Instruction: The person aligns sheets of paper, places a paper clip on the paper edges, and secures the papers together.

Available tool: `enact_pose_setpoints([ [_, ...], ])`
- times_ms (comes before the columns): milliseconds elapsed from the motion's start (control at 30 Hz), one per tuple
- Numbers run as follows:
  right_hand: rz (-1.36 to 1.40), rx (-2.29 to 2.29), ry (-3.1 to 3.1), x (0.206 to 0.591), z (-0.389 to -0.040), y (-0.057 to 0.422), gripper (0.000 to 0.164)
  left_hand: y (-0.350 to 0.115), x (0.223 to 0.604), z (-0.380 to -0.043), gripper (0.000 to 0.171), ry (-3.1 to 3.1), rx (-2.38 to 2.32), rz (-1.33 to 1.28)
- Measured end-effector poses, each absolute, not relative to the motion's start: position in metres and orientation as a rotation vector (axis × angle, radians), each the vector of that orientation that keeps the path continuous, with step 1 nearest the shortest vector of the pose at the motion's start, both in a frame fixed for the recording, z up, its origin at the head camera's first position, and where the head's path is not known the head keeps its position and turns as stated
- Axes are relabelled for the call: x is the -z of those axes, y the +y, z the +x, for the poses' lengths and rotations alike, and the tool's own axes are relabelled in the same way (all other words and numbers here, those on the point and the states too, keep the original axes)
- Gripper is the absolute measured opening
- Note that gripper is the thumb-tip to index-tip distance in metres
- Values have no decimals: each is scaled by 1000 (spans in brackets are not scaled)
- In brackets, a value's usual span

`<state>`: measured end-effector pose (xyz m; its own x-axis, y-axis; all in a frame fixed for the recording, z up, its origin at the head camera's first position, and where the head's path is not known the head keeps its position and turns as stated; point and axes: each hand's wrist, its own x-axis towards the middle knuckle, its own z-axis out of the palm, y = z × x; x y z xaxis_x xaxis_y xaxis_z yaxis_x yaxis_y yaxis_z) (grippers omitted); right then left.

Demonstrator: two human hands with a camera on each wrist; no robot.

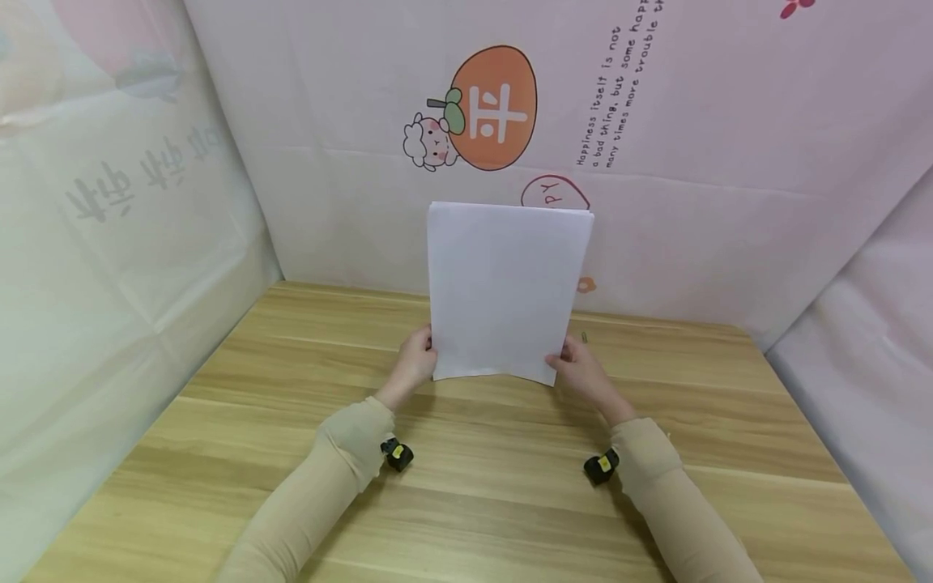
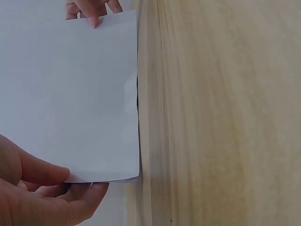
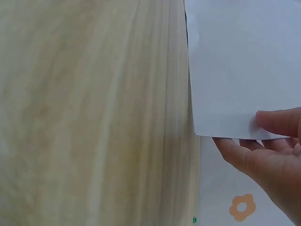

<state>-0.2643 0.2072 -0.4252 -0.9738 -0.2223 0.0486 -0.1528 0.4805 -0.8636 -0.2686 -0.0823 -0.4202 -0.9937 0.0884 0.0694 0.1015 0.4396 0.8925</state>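
Note:
A stack of white paper (image 1: pixel 506 287) stands upright over the far part of the table, its bottom edge close to the wood. My left hand (image 1: pixel 415 358) pinches the stack low on its left side, thumb in front and fingers behind. On the opposite side my right hand (image 1: pixel 581 368) grips it the same way near the lower right corner. In the left wrist view the sheets (image 2: pixel 101 99) show a slightly fanned corner by the left hand (image 2: pixel 51 193). The right wrist view has the right thumb lying flat on the paper (image 3: pixel 240 70), with the fingers behind it.
The wooden table (image 1: pixel 481 461) ends at a printed cloth wall (image 1: pixel 350 162) just behind the paper. More cloth hangs at the left (image 1: pixel 131 267) and right (image 1: pixel 860 300). A small green thing (image 1: pixel 584 337) lies near the right hand. Each wrist wears a black camera (image 1: pixel 397 454).

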Motion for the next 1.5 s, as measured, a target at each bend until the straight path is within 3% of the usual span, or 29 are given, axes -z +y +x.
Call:
enact_pose_setpoints([
  [767,-345,1548,2652,420,-262,205,45,-82,416,-266,30,-2648,1513,-183],
  [1133,-331,1623,2625,415,-261,199,47,-78,411,-263,48,-2576,1693,-158],
  [1500,-329,1839,2548,409,-261,195,45,-74,401,-263,48,-2383,1871,-187],
])
